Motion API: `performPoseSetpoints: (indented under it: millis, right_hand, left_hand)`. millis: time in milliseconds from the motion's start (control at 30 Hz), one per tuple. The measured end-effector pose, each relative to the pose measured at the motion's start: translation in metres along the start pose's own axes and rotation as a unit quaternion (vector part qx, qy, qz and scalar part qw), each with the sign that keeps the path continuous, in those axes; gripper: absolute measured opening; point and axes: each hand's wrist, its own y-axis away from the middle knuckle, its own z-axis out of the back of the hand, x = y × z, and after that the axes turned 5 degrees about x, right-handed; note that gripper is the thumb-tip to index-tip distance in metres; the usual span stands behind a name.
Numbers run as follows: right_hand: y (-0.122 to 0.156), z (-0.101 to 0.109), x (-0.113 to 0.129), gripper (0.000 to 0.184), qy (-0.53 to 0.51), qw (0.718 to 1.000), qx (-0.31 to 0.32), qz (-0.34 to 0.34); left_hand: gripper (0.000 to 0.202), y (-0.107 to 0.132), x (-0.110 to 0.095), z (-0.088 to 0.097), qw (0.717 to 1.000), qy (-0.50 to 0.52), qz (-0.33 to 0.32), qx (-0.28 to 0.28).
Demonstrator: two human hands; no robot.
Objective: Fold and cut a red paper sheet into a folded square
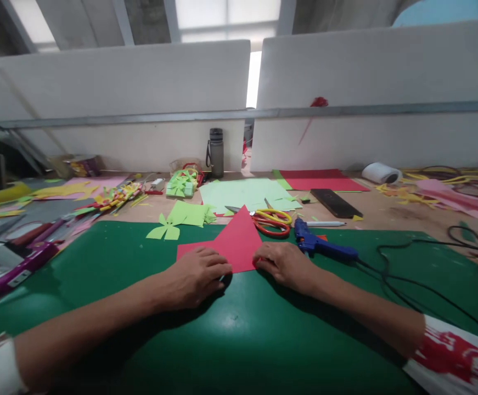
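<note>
A folded sheet of red paper [241,241] lies on the green mat, with a triangular peak pointing away from me and a flat strip showing on its left. My left hand [200,277] presses on the near left part of it, fingers curled together over the edge. At the lower right corner, the fingers of my right hand [284,266] pinch the paper. Just behind the peak lie scissors with orange handles [277,227] and another pair with yellow handles [269,216]. A blue glue gun [329,247] rests to the right of my right hand.
Light green paper pieces [189,214] and a pale green sheet [242,192] lie behind the mat [119,258]. Farther back stand a grey bottle [217,153] and red sheets [321,180]. A phone [335,203] and a black cord [403,285] are right; a purple glue gun [20,269] is left.
</note>
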Motion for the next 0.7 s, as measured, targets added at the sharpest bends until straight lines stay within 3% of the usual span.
performPoseSetpoints:
  millis: [200,367,533,700]
  right_hand:
    - [0.004,-0.013,-0.01,0.023,0.034,0.998,-0.04,0.02]
    - [0.006,-0.017,-0.013,0.023,0.041,0.997,-0.055,0.029]
    - [0.005,-0.018,-0.015,0.023,0.038,0.996,-0.066,0.042]
    - [0.006,-0.019,-0.016,0.022,0.029,0.996,-0.068,0.051]
  left_hand:
    - [0.039,-0.013,-0.002,-0.003,0.997,-0.06,-0.022,0.042]
    - [0.039,0.01,0.006,-0.002,0.999,-0.029,-0.027,0.038]
    - [0.048,0.036,0.014,-0.001,1.0,-0.016,-0.009,0.0]
    - [0.038,0.061,0.022,-0.004,0.999,-0.012,0.014,-0.032]
